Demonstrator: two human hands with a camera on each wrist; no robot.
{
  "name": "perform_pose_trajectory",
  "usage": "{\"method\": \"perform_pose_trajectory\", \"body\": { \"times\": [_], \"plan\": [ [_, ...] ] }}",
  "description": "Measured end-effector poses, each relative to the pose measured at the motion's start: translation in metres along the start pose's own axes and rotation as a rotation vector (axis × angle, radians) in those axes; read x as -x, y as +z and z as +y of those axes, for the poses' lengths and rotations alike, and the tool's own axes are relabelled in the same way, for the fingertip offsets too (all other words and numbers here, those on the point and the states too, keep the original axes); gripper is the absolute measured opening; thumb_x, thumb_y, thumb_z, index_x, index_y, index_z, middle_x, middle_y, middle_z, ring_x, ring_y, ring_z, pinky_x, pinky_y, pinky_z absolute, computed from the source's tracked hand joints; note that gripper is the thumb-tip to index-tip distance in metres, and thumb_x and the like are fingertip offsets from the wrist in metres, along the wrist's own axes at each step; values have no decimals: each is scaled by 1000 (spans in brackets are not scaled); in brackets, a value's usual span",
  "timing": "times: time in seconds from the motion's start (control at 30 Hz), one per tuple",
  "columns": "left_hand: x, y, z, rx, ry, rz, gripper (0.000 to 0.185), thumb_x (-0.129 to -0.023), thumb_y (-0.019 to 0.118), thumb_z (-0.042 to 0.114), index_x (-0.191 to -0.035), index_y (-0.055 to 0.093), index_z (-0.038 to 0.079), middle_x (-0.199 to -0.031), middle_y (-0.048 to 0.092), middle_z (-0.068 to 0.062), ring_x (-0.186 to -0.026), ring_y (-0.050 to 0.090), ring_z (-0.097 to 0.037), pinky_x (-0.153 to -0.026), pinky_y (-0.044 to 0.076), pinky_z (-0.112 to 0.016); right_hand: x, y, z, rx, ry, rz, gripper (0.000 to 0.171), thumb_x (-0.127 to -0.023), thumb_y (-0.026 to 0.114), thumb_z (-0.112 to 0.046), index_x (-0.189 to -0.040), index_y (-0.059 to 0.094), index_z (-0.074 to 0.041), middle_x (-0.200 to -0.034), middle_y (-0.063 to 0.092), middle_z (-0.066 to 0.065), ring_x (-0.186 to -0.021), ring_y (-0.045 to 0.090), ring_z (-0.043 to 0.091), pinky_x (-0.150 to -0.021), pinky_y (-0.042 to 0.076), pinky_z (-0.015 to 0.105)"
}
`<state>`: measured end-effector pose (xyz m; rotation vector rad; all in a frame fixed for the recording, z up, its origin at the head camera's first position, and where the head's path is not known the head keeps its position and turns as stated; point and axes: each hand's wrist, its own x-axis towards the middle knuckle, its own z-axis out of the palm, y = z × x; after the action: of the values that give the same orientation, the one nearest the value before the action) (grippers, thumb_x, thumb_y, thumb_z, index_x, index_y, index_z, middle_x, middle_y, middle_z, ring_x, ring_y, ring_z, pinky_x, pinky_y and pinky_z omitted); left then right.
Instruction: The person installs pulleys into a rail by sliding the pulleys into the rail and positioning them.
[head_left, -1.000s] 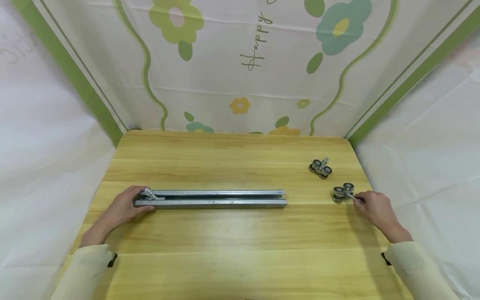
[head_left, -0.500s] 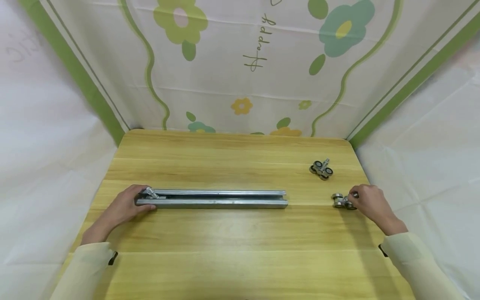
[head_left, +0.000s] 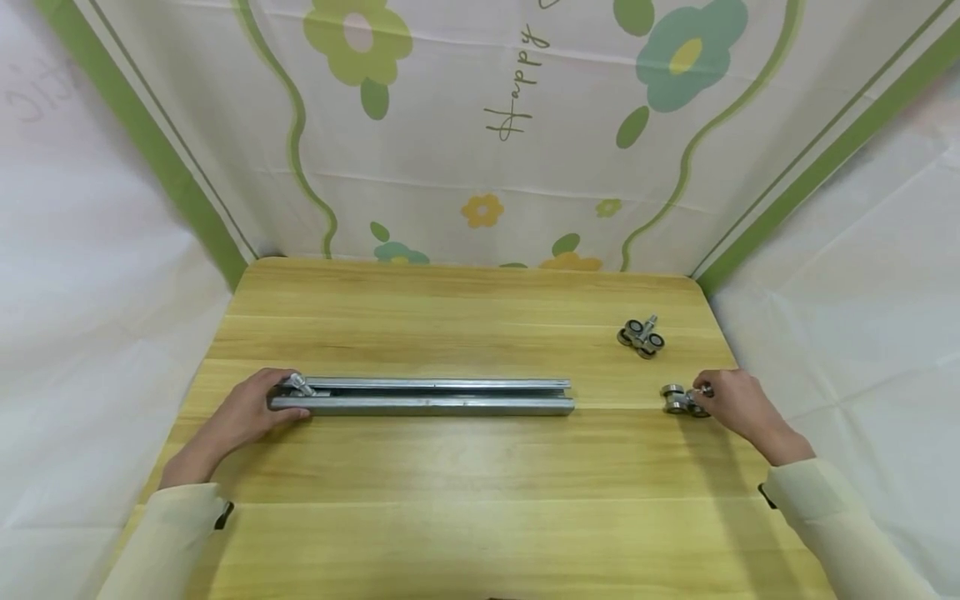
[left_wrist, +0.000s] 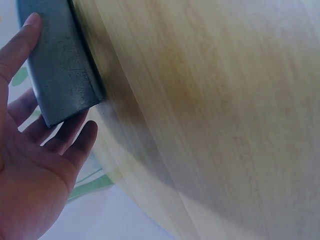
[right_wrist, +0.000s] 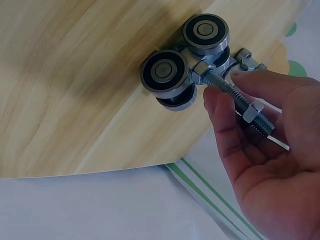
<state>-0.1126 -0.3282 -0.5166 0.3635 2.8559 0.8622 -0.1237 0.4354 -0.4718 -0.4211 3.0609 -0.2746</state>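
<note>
A long metal rail (head_left: 427,408) with a slot along its top lies across the table. My left hand (head_left: 251,417) grips its left end, thumb on the near side and fingers around the far side and end. A bolt (head_left: 302,385) sticks up from the slot beside that hand; what it is fixed to is mostly hidden inside the rail. To the right of the rail, my right hand (head_left: 738,408) pinches the threaded bolt (right_wrist: 225,86) of a roller trolley (right_wrist: 165,74) between thumb and fingers. Its bearing wheels point left, toward the rail's open right end, with a gap between.
A second roller trolley (head_left: 641,337) rests on the wooden table (head_left: 465,500) farther back, behind my right hand. A flower-printed cloth (head_left: 480,167) hangs along the table's back edge. White cloth walls (head_left: 862,350) stand at both sides.
My right hand has turned the trolley, so its wheels now face left with the bolt raised toward the fingers. The left hand and rail stay in place.
</note>
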Motion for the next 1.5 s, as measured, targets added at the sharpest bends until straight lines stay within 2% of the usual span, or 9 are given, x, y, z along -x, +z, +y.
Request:
{"method": "perform_pose_trajectory", "body": {
  "times": [0.17,0.57,0.73,1.1,1.5],
  "plan": [
    [-1,0,-1,3,5,-1,70,-86,91,31,-134,61,-10,-135,59,-38,-126,55,-57,-105,44,-71,0,0,3,7,-18,-36,4,-87,80,0,-90,78,2,-81,76,14,-66,70,26,-60,58,49],
    [-1,-1,0,-5,5,-8,69,-85,91,29,-133,61,-11,-133,60,-38,-125,55,-58,-104,44,-71,-2,-5,1,22,-58,-53,3,-88,80,0,-90,79,2,-81,77,13,-63,67,20,-58,58,46],
    [-1,-2,1,-5,6,-6,68,-85,91,29,-132,62,-10,-133,61,-38,-125,55,-58,-104,44,-71,-4,-5,-3,13,-75,-51,4,-88,78,1,-92,80,2,-84,78,13,-66,70,22,-61,60,47],
    [-2,-2,0,-17,11,-13,70,-86,91,29,-134,60,-12,-133,60,-39,-126,54,-60,-106,43,-71,-12,-8,-43,-15,-127,-53,5,-89,78,1,-93,80,1,-85,78,10,-67,70,18,-62,60,43],
    [-3,-4,0,-18,16,-26,68,-86,91,30,-133,62,-10,-133,61,-37,-126,55,-59,-105,44,-71,-24,-6,-80,-34,-206,-69,6,-89,78,2,-93,81,-1,-84,78,7,-64,62,5,-61,58,35]
  ]
}}
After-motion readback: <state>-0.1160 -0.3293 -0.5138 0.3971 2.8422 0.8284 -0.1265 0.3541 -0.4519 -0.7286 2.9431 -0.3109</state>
